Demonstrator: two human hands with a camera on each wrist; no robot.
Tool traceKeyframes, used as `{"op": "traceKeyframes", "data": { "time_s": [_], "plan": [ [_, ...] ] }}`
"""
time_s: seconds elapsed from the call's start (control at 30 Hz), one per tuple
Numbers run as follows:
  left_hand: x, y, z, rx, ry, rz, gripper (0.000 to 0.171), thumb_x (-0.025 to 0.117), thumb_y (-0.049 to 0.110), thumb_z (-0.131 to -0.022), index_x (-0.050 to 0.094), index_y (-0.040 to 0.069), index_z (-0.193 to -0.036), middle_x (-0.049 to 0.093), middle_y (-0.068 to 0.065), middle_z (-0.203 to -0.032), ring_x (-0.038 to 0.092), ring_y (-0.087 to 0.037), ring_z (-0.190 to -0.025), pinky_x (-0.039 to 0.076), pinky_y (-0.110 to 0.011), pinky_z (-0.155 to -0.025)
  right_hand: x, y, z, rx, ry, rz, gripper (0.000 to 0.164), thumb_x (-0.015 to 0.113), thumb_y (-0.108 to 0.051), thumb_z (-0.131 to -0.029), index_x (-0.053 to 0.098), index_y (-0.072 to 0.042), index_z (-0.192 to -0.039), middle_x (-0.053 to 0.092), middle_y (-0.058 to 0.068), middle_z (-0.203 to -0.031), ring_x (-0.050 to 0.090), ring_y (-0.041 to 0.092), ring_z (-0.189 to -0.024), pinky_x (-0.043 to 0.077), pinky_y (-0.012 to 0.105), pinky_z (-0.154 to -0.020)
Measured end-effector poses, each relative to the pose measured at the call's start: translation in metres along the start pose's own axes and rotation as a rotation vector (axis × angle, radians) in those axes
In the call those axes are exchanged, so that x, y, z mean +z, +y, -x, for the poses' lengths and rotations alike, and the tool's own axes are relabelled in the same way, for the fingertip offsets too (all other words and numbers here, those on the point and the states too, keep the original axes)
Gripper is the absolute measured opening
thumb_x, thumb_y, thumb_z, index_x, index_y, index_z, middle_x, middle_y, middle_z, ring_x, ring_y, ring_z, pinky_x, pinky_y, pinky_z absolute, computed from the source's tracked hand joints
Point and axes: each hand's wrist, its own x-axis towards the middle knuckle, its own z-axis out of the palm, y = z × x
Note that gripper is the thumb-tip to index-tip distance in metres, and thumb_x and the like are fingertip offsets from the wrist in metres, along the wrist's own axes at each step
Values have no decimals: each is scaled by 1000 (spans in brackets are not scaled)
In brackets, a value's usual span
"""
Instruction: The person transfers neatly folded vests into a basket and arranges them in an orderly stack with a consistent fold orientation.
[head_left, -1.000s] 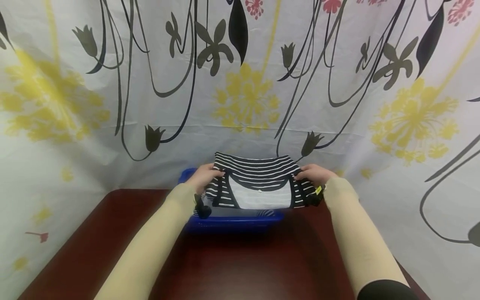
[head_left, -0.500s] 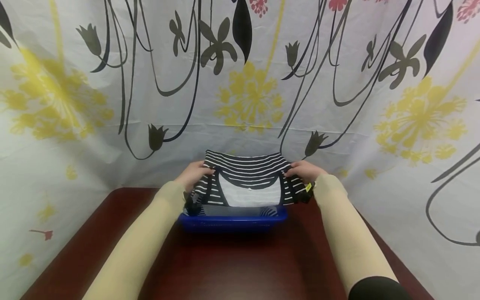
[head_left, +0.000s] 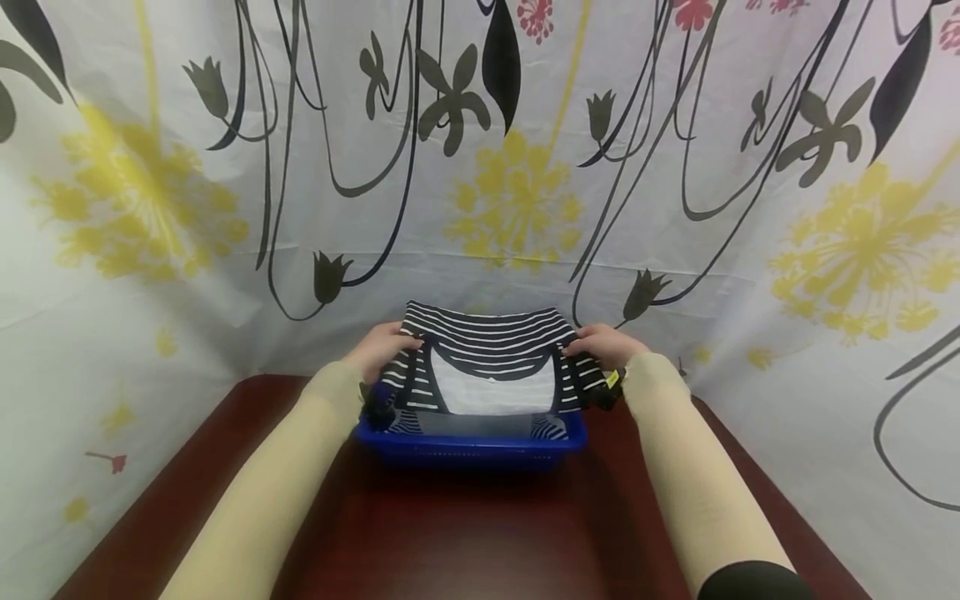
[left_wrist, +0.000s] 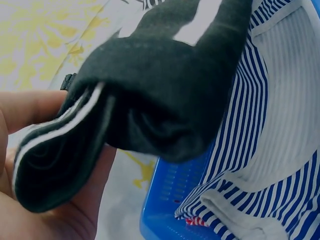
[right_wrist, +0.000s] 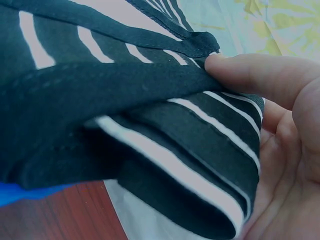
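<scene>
A black-and-white striped shirt (head_left: pixel 491 329), folded with its white inside showing at the neckline, hangs between my two hands above a blue basket (head_left: pixel 472 443). My left hand (head_left: pixel 380 347) grips its left side, thumb in front. At the opposite side my right hand (head_left: pixel 604 343) pinches it between thumb and fingers. In the right wrist view the thumb (right_wrist: pixel 250 75) presses the black-edged cloth, with the other fingers behind. Inside the basket lies a blue-and-white striped garment (left_wrist: pixel 245 115) with a pale centre, partly hidden by the shirt in the head view.
The basket stands on a dark red table (head_left: pixel 465 533) near its back edge. Behind and at both sides hangs a white curtain (head_left: pixel 420 217) with yellow, grey and red flowers. A bit of red-and-white cloth (left_wrist: pixel 197 221) shows in the basket.
Both hands have moved left with the shirt, so it now hangs over the basket's middle. More of the basket's right end shows. Both grips look the same.
</scene>
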Motion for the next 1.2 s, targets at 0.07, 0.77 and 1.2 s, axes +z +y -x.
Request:
{"op": "traceKeyframes", "data": {
  "time_s": [0.07,0.77,1.2],
  "plan": [
    [-2,0,0,5,-8,9,48,56,8,-94,45,1,-141,60,-19,-123,64,-16,-80,55,-32,-75,2,0,-1,0,7,8,61,59,-14,-94,33,10,-144,43,26,-138,56,19,-100,51,36,-85],
    [-13,-11,-1,-1,-29,-32,51,56,9,-95,43,0,-143,64,-15,-116,63,-14,-81,54,-30,-75,14,-3,-7,18,15,-30,20,60,-9,-93,59,3,-110,62,5,-94,59,15,-81,52,32,-74],
    [-12,-14,-3,-18,-16,-73,50,56,9,-94,44,1,-142,60,-17,-123,61,-15,-85,51,-29,-78,20,5,-15,11,0,-49,8,62,-8,-92,62,-2,-97,62,1,-85,57,15,-76,50,32,-72]
  ]
}}
